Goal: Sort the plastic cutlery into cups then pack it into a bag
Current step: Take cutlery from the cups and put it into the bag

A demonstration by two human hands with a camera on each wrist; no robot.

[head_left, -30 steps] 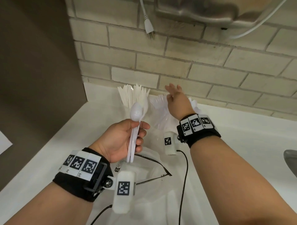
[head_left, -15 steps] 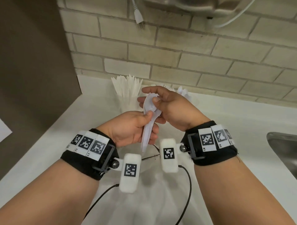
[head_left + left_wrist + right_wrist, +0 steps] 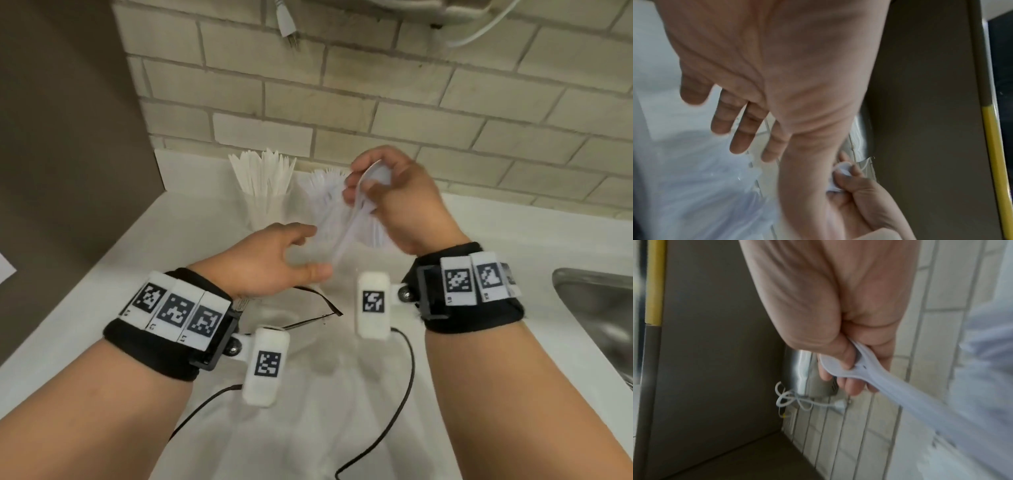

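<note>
My right hand point(image 3: 363, 192) grips a small bunch of white plastic spoons point(image 3: 346, 233) by their bowls, the handles slanting down and left; the right wrist view shows the spoons point(image 3: 869, 369) pinched between thumb and fingers. My left hand point(image 3: 305, 251) hovers just below the handle tips with its fingers point(image 3: 740, 129) straight and holds nothing. Behind the hands, a clear cup of white knives point(image 3: 263, 181) stands beside a clear cup of white forks point(image 3: 322, 192) against the brick wall. A clear plastic bag point(image 3: 308, 394) with a dark zip edge lies on the counter under my wrists.
The white counter point(image 3: 191, 240) ends at a brown partition point(image 3: 68, 171) on the left. A steel sink point(image 3: 599, 308) is at the right edge. A power plug point(image 3: 287, 27) hangs from above on the brick wall. Black cables run from both wrist cameras.
The spoons passed from my left hand to my right hand. The right hand has lifted them up and back toward the cups, and the left hand has opened and dropped slightly.
</note>
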